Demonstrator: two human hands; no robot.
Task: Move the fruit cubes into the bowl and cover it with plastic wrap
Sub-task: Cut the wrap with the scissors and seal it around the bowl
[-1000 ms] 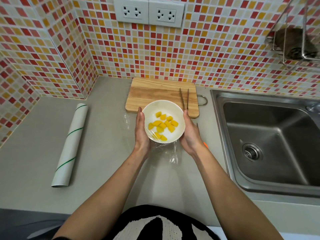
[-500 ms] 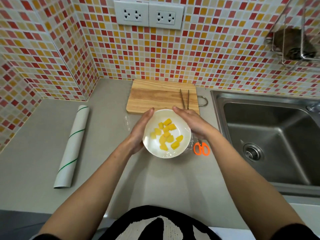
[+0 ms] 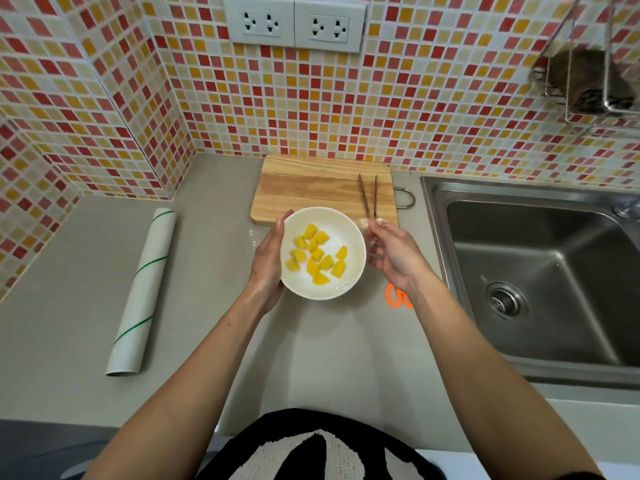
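Observation:
A white bowl [image 3: 353, 237] stands on the grey counter just in front of the cutting board, with several yellow fruit cubes [image 3: 317, 259] inside. Clear plastic wrap [image 3: 372, 239] lies over the bowl and bunches at its right side. My left hand [image 3: 268, 261] presses flat against the bowl's left wall. My right hand [image 3: 394, 254] is just right of the bowl, its fingertips pinching the loose edge of the wrap near the rim.
The wooden cutting board [image 3: 311, 188] carries a pair of chopsticks [image 3: 369, 197]. A plastic wrap roll [image 3: 142, 292] lies at the left. Orange scissors [image 3: 396, 296] peek out under my right wrist. A steel sink [image 3: 540, 271] fills the right side.
The bowl has turned between my hands. My left hand stays on its left side; my right hand came off the far rim and now pinches the wrap at the right.

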